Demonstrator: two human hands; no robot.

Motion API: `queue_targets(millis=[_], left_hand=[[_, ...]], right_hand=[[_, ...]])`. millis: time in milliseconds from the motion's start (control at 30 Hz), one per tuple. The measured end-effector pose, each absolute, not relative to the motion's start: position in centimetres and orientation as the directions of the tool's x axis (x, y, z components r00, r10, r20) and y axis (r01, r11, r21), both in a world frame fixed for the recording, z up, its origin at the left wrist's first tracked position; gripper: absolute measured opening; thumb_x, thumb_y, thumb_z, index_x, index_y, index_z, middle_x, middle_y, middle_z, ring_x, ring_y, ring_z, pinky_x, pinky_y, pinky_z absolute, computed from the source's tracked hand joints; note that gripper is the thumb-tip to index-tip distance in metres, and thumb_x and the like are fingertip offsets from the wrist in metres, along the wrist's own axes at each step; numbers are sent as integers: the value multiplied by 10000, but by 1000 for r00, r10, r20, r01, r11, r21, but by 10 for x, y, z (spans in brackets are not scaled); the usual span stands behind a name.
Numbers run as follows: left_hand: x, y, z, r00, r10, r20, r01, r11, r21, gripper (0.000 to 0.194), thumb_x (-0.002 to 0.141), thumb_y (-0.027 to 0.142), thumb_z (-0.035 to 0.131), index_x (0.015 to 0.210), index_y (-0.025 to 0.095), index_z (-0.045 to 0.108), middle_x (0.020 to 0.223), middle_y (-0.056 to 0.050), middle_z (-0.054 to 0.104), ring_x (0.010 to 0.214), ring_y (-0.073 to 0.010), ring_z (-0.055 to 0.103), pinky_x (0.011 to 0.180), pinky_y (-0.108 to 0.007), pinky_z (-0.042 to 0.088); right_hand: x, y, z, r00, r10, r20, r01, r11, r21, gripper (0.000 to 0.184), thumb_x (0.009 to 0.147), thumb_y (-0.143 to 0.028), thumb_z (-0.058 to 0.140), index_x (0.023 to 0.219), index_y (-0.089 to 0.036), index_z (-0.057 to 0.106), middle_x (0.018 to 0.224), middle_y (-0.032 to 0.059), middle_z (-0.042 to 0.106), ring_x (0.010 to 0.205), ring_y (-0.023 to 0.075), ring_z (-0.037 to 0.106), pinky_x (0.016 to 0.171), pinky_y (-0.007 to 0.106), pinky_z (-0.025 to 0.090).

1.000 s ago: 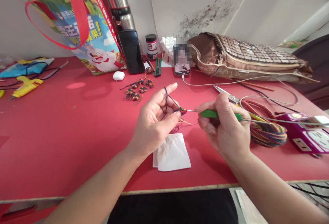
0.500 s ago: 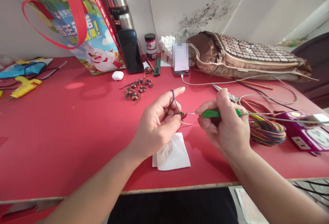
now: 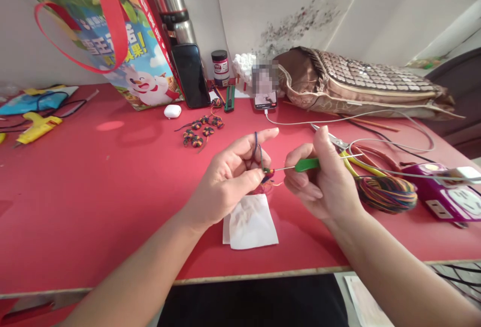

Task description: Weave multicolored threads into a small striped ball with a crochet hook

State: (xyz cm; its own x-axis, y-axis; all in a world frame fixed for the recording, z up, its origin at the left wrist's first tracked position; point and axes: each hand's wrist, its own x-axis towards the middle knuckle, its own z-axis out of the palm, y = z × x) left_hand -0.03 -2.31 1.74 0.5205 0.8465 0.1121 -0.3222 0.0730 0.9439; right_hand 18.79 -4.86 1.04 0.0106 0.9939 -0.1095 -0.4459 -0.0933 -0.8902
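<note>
My left hand point(image 3: 235, 174) pinches a small multicoloured crochet piece point(image 3: 269, 172) between thumb and fingers. A dark strand of yarn point(image 3: 256, 141) loops round its raised, outstretched index finger. My right hand point(image 3: 326, 179) is closed on the green handle of a crochet hook point(image 3: 307, 165), whose thin metal shaft points left and meets the crochet piece. Just where the tip sits in the stitches is too small to tell. Below the hands lies a folded white tissue point(image 3: 255, 224). A coil of multicoloured yarn point(image 3: 389, 194) rests right of my right hand.
Several small crocheted pieces point(image 3: 197, 140) lie beyond my left hand, near a white earbud case point(image 3: 172, 111). Pliers point(image 3: 340, 144) and a purple power strip point(image 3: 443, 192) are at the right. Phones point(image 3: 191, 76), a sequined bag point(image 3: 368, 81) and a shopping bag point(image 3: 139, 51) line the back.
My right hand has shifted slightly left, and the hook's rear end now tilts upward. My left index finger reaches a little further right. More of the crochet piece shows below the thumb.
</note>
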Motion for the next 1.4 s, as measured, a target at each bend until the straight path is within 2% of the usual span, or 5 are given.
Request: queue_targets(millis=[167, 367, 733, 900, 1400], left_hand=[[1, -21, 14, 513, 857, 56, -420, 193, 887, 423, 925, 208, 850, 1337, 306, 835, 991, -9, 672, 914, -111, 665, 832, -212, 610], [3, -23, 19, 437, 898, 41, -442, 175, 880, 452, 902, 234, 896, 1344, 276, 810, 1021, -9, 694, 879, -112, 673, 798, -223, 606], [7, -26, 21, 347, 938, 19, -433, 142, 890, 557, 905, 207, 893, 1435, 261, 730, 945, 16, 714, 875, -108, 694, 847, -229, 594], [7, -27, 25, 326, 944, 45, -362, 81, 929, 840, 866, 179, 917, 1625, 230, 562, 909, 26, 710, 807, -102, 643, 802, -229, 574], [-3, -18, 31, 376, 925, -54, -240, 154, 958, 1086, 749, 200, 975, 1717, 248, 483, 843, 52, 647, 661, -72, 435, 649, -236, 416]], right_hand=[[180, -55, 9, -28, 999, 19, -521, 1, -854, 401, 870, -595, 913, 791, -209, 840, 526, -39, 605, 331, 44, 324, 334, 221, 265], [174, -68, -5, 90, 911, 401, -272, 410, -870, 152, 1032, -251, 795, 1157, -246, 882, 802, 15, 764, 580, 127, 678, 548, 281, 575], [168, -67, -6, 164, 839, 519, -37, 531, -847, 349, 1023, -73, 723, 1244, -301, 867, 864, 2, 776, 627, 120, 711, 607, 276, 633], [178, -64, -3, 7, 667, 745, 348, 697, -627, 388, 989, -39, 702, 1296, -235, 835, 976, 77, 787, 763, 173, 757, 666, 310, 646], [187, -53, 13, -398, 573, 717, 583, 761, -285, 414, 1072, -143, 596, 1477, -212, 649, 1034, 118, 792, 833, 231, 776, 690, 354, 669]])
